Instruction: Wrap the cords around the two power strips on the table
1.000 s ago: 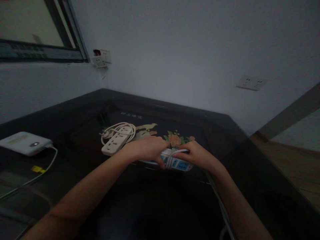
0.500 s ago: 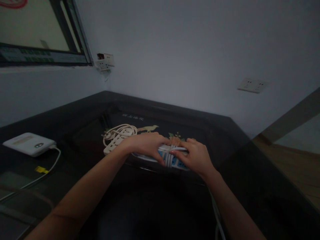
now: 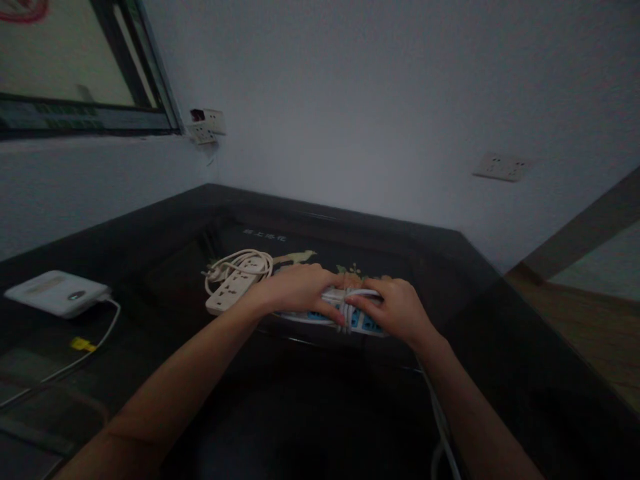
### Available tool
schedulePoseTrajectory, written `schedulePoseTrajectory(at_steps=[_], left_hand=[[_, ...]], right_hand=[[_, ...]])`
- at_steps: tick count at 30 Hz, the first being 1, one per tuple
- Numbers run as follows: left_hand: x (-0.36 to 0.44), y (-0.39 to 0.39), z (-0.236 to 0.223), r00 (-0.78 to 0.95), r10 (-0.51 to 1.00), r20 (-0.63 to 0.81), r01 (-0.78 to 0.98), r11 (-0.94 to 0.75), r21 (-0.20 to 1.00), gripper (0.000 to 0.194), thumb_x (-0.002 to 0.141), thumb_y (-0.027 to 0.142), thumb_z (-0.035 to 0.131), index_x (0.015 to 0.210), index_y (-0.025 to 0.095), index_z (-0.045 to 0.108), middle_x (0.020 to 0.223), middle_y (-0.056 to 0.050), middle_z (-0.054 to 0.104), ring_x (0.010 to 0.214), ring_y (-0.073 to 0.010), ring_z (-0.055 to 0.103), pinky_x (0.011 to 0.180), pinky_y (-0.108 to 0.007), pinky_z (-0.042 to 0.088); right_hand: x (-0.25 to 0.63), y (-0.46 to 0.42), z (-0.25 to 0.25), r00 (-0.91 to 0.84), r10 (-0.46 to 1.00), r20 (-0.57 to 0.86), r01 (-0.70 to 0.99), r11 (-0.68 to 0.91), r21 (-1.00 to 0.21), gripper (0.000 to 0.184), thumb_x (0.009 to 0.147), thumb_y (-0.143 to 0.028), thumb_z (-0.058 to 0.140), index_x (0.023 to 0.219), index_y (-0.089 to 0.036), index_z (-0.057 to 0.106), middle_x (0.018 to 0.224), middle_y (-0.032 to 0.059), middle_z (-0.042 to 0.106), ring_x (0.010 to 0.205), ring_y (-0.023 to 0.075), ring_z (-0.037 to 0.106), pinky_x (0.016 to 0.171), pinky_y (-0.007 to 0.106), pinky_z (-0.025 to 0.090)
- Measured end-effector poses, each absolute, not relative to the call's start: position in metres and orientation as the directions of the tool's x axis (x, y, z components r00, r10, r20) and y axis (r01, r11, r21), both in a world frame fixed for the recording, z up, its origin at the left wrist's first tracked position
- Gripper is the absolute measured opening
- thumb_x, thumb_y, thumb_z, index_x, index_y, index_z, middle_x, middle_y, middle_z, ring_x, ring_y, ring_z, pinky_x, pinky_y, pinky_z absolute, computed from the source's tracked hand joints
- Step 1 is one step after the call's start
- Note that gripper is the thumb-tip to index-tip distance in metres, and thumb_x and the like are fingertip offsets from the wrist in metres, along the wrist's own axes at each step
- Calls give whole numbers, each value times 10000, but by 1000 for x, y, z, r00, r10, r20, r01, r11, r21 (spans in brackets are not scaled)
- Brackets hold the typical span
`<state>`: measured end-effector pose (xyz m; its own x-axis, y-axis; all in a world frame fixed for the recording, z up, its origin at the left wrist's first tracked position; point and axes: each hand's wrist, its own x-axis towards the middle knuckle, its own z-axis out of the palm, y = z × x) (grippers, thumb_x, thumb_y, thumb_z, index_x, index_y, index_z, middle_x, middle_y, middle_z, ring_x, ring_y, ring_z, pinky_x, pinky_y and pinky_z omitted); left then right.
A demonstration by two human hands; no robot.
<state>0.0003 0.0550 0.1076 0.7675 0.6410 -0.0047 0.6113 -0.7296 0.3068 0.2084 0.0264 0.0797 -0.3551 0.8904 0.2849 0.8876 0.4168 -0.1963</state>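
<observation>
A white power strip with blue sockets (image 3: 369,324) lies across the dark table in front of me. Its white cord (image 3: 346,317) is wound round the strip's middle in several turns. My left hand (image 3: 305,291) is closed over the strip from the left, thumb along the near side by the coils. My right hand (image 3: 397,305) pinches the cord between thumb and fingers just right of the coils. From under my right forearm, a loose length of cord (image 3: 437,413) hangs down near the table's front. Part of the strip is hidden beneath both hands.
Left of my hands sits a cream power strip (image 3: 234,289) with its cord coiled on top. A white box-shaped device (image 3: 57,293) with a cable and yellow tag (image 3: 83,344) lies at far left. Wall sockets (image 3: 501,167) are above the dark table (image 3: 320,217).
My hands and the wrapped strip have shifted slightly to the right. My right hand still pinches the cord, and the left still grips the strip.
</observation>
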Motion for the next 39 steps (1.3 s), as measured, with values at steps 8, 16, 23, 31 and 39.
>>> schedulePoseTrajectory(at_steps=[8, 16, 23, 31, 39], left_hand=[[1, 58, 110, 727, 671, 147, 590, -719, 367, 516, 702, 610, 675, 1087, 266, 661, 962, -54, 725, 889, -265, 665, 759, -336, 462], [-3, 69, 114, 9, 784, 620, 83, -619, 781, 518, 838, 415, 588, 1292, 211, 446, 1353, -129, 503, 1243, -241, 485, 987, -401, 435], [20, 51, 106, 343, 914, 215, -230, -140, 963, 500, 706, 405, 734, 1096, 135, 573, 1199, -160, 640, 1120, -279, 594, 940, -397, 479], [20, 51, 107, 367, 918, 153, -254, -60, 965, 447, 678, 395, 756, 998, 112, 625, 1036, -148, 703, 991, -256, 656, 911, -397, 502], [26, 50, 106, 321, 938, 133, -326, -23, 945, 453, 607, 325, 810, 952, 120, 602, 1069, -137, 696, 987, -244, 656, 934, -391, 493]], right_hand=[[219, 31, 83, -310, 886, 346, 841, 425, -336, 456, 819, -588, 540, 666, -185, 686, 577, 17, 621, 535, 150, 543, 544, 259, 284], [249, 29, 106, 22, 820, 572, 722, 382, -576, 456, 809, -520, 531, 524, -166, 569, 457, -27, 453, 443, 108, 421, 449, 230, 279], [243, 21, 108, 96, 815, 572, 642, 388, -661, 438, 806, -506, 537, 527, -169, 543, 475, -29, 432, 460, 110, 404, 441, 230, 289], [237, 22, 105, 47, 831, 555, 643, 400, -653, 448, 833, -507, 508, 540, -170, 542, 481, -33, 422, 469, 110, 403, 452, 233, 288], [234, 21, 106, -5, 822, 569, 682, 420, -600, 457, 861, -510, 493, 575, -163, 571, 481, -35, 441, 457, 103, 417, 457, 231, 292]])
